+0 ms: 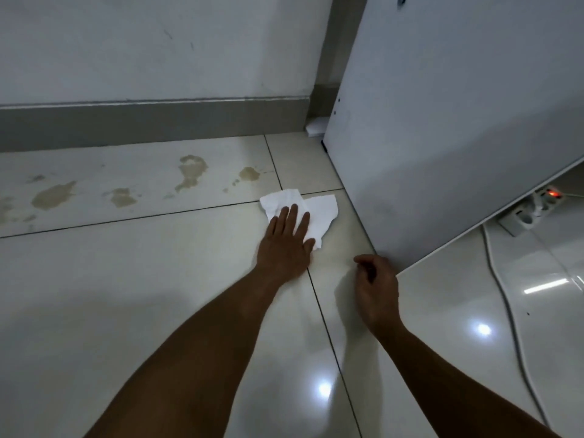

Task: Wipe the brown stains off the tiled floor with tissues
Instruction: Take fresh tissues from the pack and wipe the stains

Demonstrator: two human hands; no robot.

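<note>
A white tissue [319, 213] lies flat on the glossy tiled floor [126, 295] near a grout line. My left hand [289, 245] presses on it with straight fingers spread. My right hand [377, 289] hovers just right of it near the floor, fingers loosely curled and holding nothing. Several brown stains mark the tile row by the wall: one [191, 172] tall patch, a small one [249, 173] to its right, and others [53, 196] further left. The tissue lies right of and below these stains, not touching them.
A white panel [442, 137] leans over the floor at right, its lower corner beside my right hand. Under it sits a power strip [531, 210] with a lit red switch, and a white cable [505, 295] runs along the floor. A grey skirting board [151, 124] lines the wall.
</note>
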